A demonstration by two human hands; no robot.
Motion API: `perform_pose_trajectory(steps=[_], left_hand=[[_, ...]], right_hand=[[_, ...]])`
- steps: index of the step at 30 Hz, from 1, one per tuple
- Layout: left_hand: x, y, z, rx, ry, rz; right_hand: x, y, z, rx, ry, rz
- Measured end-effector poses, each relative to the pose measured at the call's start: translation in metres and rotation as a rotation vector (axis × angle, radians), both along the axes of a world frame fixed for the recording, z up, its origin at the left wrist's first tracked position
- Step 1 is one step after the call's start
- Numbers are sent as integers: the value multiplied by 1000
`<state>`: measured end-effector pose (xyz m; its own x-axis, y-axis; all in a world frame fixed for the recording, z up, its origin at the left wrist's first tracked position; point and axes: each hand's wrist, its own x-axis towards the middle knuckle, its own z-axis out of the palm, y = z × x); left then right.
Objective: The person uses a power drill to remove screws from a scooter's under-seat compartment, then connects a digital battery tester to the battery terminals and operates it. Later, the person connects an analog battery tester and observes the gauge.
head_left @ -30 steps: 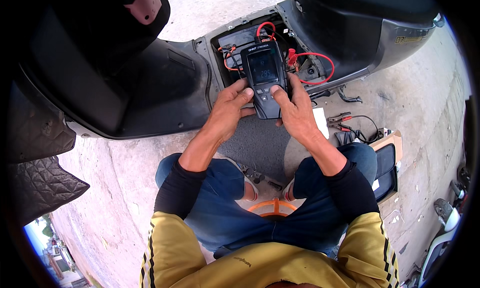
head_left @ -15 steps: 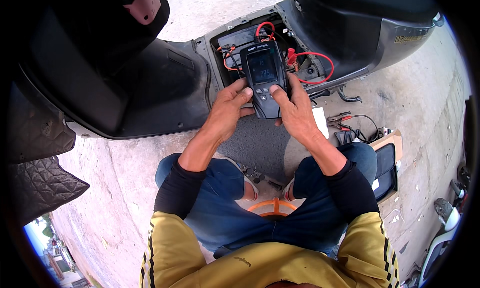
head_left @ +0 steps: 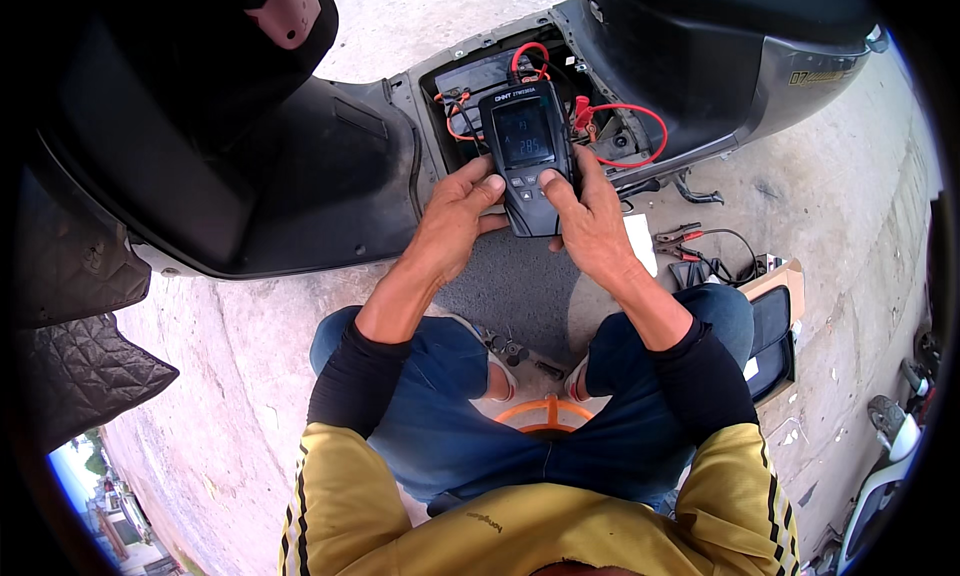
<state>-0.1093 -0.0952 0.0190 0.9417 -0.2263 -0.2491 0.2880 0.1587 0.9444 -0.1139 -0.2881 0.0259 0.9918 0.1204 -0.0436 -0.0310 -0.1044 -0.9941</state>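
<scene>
A black handheld battery tester (head_left: 540, 216) with a lit screen is held between my two hands, over the open battery bay of a scooter. My left hand (head_left: 458, 214) grips its left edge, the thumb on the casing beside the buttons. On the right edge, my right hand (head_left: 592, 214) wraps round the casing with its thumb at the buttons. A red cable (head_left: 666, 136) loops out from beside the tester to a red clamp (head_left: 582, 114) in the bay. Behind the tester lie dark batteries (head_left: 470, 76) with orange wires; the tester hides part of them.
The scooter's dark footboard (head_left: 320, 191) lies left of the bay, its seat body (head_left: 680, 66) to the right. On the ground at right are clamps with red and black cable (head_left: 682, 238), a white paper (head_left: 640, 244) and a cardboard box (head_left: 797, 294) with a black case. Small tools (head_left: 510, 351) lie between my feet.
Both hands and the tester stay in place. Nothing has been taken up or let go.
</scene>
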Motion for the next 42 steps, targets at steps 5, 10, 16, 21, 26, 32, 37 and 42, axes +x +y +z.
perform_pose_trajectory(steps=[5, 10, 16, 21, 26, 32, 37, 42], left_hand=[[0, 0, -1, 9, -1, 1], [0, 0, 1, 5, -2, -1], [0, 0, 1, 4, -4, -2], [0, 0, 1, -6, -8, -5], [1, 1, 0, -4, -8, -10], [0, 1, 1, 15, -7, -12], [0, 0, 1, 9, -14, -13], [0, 1, 0, 11, -16, -16]], right_hand=[[0, 0, 0, 8, -7, 2], [0, 0, 1, 13, 8, 5], [0, 0, 0, 20, 8, 2], [0, 0, 0, 20, 11, 6], [-1, 0, 1, 26, 13, 6], [-1, 0, 1, 38, -7, 11], [-1, 1, 0, 47, -20, 3], [-1, 1, 0, 44, -9, 8]])
